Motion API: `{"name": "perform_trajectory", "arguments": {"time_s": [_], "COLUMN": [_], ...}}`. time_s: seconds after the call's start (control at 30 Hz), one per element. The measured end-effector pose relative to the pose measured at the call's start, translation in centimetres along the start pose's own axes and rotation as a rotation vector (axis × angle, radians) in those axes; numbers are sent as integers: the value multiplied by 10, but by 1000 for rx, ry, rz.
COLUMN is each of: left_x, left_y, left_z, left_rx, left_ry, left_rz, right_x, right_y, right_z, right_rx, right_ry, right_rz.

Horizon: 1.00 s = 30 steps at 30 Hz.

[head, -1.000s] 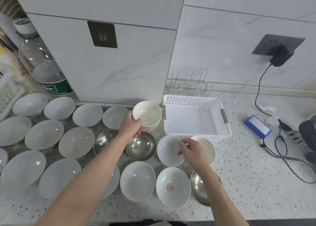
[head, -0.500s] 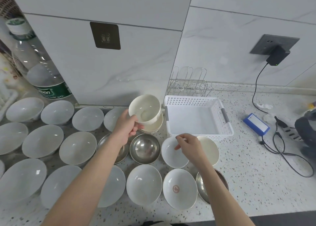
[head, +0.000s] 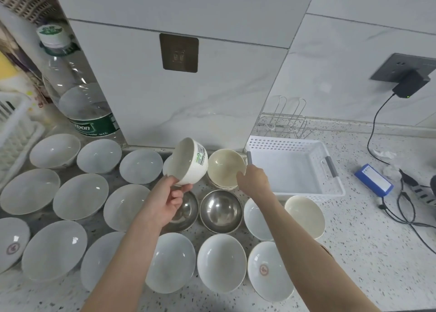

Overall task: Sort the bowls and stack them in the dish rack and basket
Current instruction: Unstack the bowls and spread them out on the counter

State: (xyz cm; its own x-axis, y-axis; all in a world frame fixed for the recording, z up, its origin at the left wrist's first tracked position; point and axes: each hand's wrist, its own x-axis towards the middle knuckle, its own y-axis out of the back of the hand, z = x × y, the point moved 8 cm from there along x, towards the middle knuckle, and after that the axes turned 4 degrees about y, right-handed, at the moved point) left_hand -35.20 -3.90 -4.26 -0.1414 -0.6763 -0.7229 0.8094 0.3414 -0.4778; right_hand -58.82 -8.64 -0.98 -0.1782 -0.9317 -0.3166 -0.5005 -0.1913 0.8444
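Observation:
My left hand grips a small cream bowl by its rim, lifted and tipped to the left above the counter. My right hand holds the rim of the cream bowl stack beside the white basket. Behind the basket stands a wire dish rack. Several white bowls cover the counter, with two steel bowls in the middle and another cream bowl by the basket's front.
A large water bottle stands at the back left beside a white crate. To the right lie a blue box and black cables from a wall charger. The tiled wall corner juts out behind the bowls.
My left hand lifted the top cream bowl off the stack and tipped it left. My right hand left the white bowl in front and reached forward to the cream stack's rim.

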Motion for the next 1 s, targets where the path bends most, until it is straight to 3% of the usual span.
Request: {"name": "perform_trajectory", "arguments": {"time_s": [0.33, 0.6, 1.0], "left_x": [-15, -19, -41], "left_y": [21, 31, 2], "left_z": [16, 17, -4], "left_rx": [157, 223, 198], "left_ry": [-111, -126, -172], "left_rz": [21, 58, 83], "right_x": [9, 12, -32], "right_y": [-18, -7, 26], "right_z": [2, 7, 59], "right_rx": [-98, 246, 739], "right_ry": [-102, -81, -214], "right_rz": [-37, 18, 78]}}
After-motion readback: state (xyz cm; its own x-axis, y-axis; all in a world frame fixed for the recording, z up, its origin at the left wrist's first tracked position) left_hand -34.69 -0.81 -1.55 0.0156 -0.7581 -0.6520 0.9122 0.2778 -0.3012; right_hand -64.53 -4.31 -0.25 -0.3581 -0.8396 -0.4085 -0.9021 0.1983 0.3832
